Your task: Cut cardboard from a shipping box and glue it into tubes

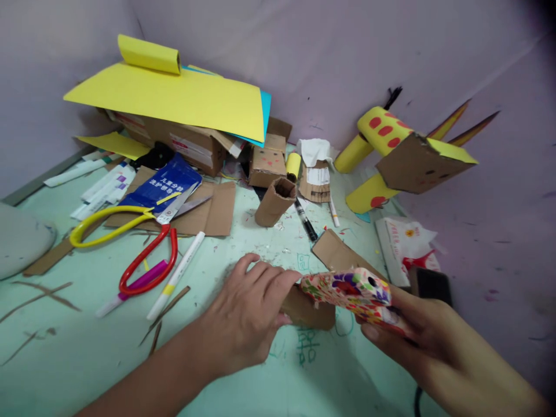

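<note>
My left hand (254,307) is closed on a small brown cardboard piece (310,310), pinching it near the table top. My right hand (421,336) grips a hot glue gun (347,292) with a colourful floral pattern and a dark hole at its rear end. The gun's front points left, close to my left fingertips and the upper edge of the cardboard piece; its tip is hidden. A flat cardboard strip (343,252) lies just behind the gun. Beyond my left hand stands a rolled cardboard tube (275,202).
Yellow-and-red scissors (163,217), a white marker (176,275) and cardboard scraps lie at left. Yellow paper (174,95) rests on a cardboard box (191,147) behind. A yellow giraffe-like paper figure (386,133) stands back right, near a tissue pack (395,243) and a black block (432,284).
</note>
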Available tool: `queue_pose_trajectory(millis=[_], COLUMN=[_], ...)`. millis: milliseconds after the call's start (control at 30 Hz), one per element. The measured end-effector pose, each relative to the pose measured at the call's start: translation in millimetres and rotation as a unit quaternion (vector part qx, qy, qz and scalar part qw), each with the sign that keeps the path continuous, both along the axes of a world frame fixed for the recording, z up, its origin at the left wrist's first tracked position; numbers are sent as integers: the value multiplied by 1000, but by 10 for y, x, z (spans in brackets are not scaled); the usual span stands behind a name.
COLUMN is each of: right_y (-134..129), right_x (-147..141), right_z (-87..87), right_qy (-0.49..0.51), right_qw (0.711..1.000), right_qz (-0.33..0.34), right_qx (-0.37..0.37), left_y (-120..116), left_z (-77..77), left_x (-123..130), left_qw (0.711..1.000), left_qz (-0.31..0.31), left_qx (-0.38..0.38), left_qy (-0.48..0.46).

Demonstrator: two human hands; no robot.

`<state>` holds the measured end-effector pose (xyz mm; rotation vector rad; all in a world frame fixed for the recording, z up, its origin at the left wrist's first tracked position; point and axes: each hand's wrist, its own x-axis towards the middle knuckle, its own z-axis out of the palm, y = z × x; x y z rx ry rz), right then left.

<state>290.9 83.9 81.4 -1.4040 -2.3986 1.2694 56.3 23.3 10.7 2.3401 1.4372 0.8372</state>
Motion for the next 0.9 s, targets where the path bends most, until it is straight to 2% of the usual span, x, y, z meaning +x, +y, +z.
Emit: queue_pose_trajectory(millis=[267, 433, 600, 900], right_y=[10, 0, 1, -12], right_x=[-144, -171, -182, -175], right_z=[62, 73, 47, 26], right_qy=[4, 6, -4, -4], right_qw=[1000, 1000, 999, 999], right_qz=[0, 3, 5, 12], right_qx=[19, 23, 31, 31], left_y=[4, -24, -15, 14], left_z=[-3, -38, -101, -116], left_x=[-4, 1, 2, 3], left_qw=[1000, 999, 996, 997], left_qz=[-6, 24, 22, 18], left_qx=[-12, 36, 66, 60], left_qy=[-12, -27, -51, -46])
